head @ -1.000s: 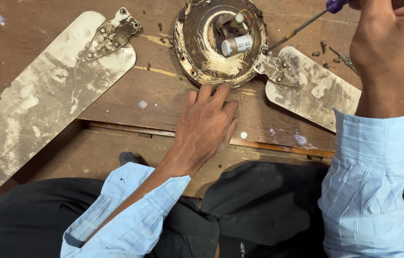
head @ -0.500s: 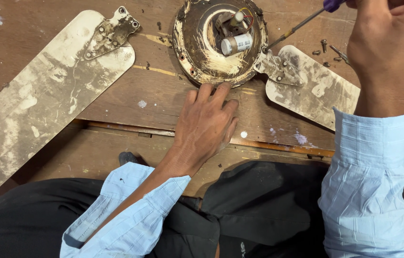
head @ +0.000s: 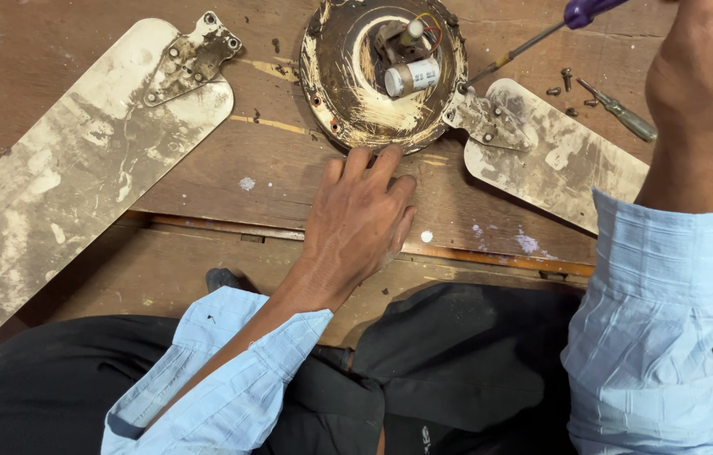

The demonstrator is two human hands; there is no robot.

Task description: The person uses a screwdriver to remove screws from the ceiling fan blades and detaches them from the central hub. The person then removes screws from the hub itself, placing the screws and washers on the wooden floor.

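Single head view, looking steeply down, close over wooden floor (head: 205,168)

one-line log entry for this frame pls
left hand: flat on wooden board, fingertips at fan motor housing rim | right hand: holds screwdriver, tip at blade bracket | loose screws beside

We see a brown, scratched fan motor housing (head: 373,80) with cream smears, holding a white cylinder (head: 412,77) and red and yellow wires (head: 429,29). Left of the housing lies a cream blade (head: 61,185) mottled with brown grime. Right of it, the screwdriver (head: 542,35) has a purple handle. Below, our sleeves (head: 659,320) are pale blue with a fine check, our trousers (head: 457,379) black.
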